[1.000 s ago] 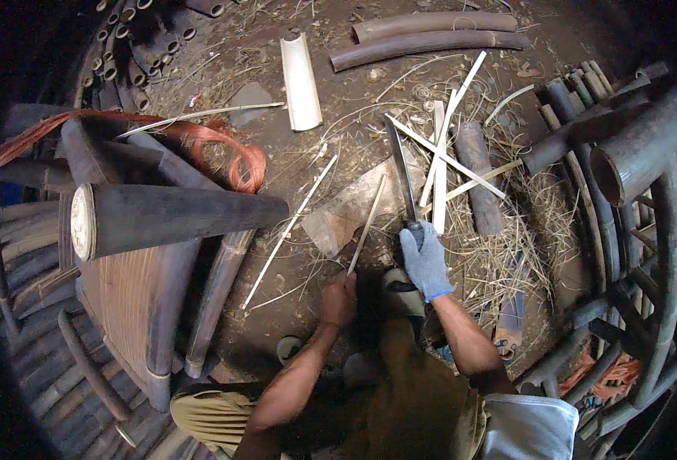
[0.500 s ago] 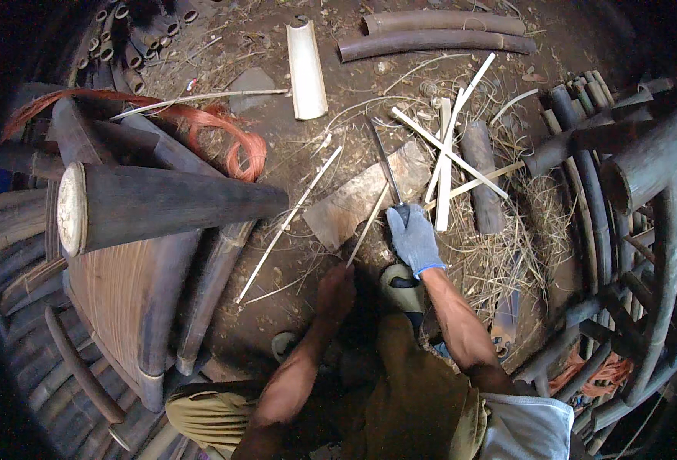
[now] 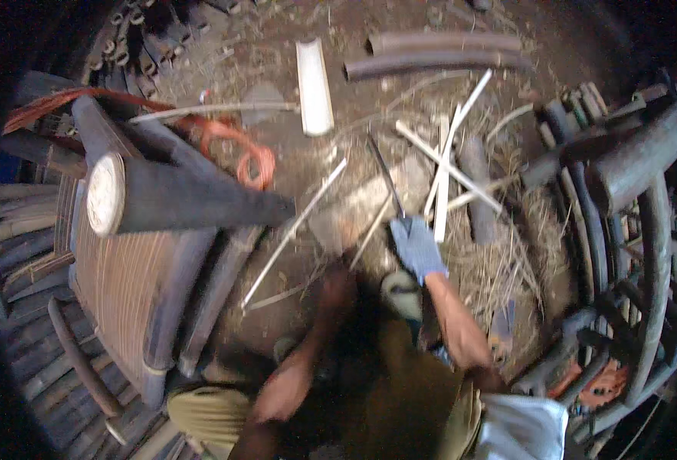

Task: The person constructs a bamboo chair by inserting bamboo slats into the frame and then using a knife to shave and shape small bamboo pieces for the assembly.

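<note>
My right hand (image 3: 417,247), in a grey-blue glove, is closed round the handle of a long, narrow, dark-bladed knife (image 3: 384,172). Its blade points away from me, over a flat brown slab (image 3: 354,207) on the ground. My bare left hand (image 3: 340,285) is in shadow and smeared by motion. It is beside the lower end of a thin pale bamboo strip (image 3: 371,231), which slants up toward the blade; the fingers' grip cannot be made out. Several pale split strips (image 3: 444,157) lie crossed beyond my right hand, and another long strip (image 3: 296,230) lies to the left.
A thick dark bamboo pole (image 3: 200,195) juts in from the left, above a slatted bamboo panel (image 3: 120,280). Orange cord (image 3: 255,165) hangs near it. A half-split bamboo piece (image 3: 314,88) and dark bamboo lengths (image 3: 438,63) lie ahead. Shavings (image 3: 507,238) and a bamboo frame (image 3: 656,268) are at right.
The whole view has shifted slightly and blurred. My left hand has become smeared near the thin strip. My right hand keeps hold of the knife in nearly the same place.
</note>
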The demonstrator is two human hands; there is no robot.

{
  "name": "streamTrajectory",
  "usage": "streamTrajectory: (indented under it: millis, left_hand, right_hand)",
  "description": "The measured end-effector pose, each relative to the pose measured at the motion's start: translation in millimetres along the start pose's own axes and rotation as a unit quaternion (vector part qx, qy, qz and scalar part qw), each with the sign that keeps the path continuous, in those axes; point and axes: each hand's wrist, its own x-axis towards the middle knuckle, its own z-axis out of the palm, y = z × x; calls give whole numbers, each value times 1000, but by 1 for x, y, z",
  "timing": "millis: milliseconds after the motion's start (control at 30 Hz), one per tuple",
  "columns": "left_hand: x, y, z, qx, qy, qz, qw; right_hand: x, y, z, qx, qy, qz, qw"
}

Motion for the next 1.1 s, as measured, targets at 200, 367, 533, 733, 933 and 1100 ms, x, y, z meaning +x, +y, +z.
streamTrajectory:
  millis: [200, 367, 533, 733, 933, 1100]
  left_hand:
    - [33, 43, -53, -6, -96, -120, 988]
    - [-77, 24, 20, -22, -42, -98, 994]
    - [30, 64, -59, -262, 4, -173, 950]
    - [49, 125, -173, -535, -31, -261, 803]
    - [53, 163, -225, -655, -19, -185, 732]
    - [36, 200, -253, -740, -38, -197, 642]
  right_hand:
    - [-49, -26, -17, 51, 93, 17, 994]
    - [-81, 19, 4, -21, -131, 77, 988]
    - [-51, 6, -20, 29, 61, 14, 998]
    - [-84, -61, -94, 62, 113, -63, 990]
    - [-139, -102, -133, 49, 167, -290, 941]
    - [-185, -128, -141, -6, 103, -361, 927]
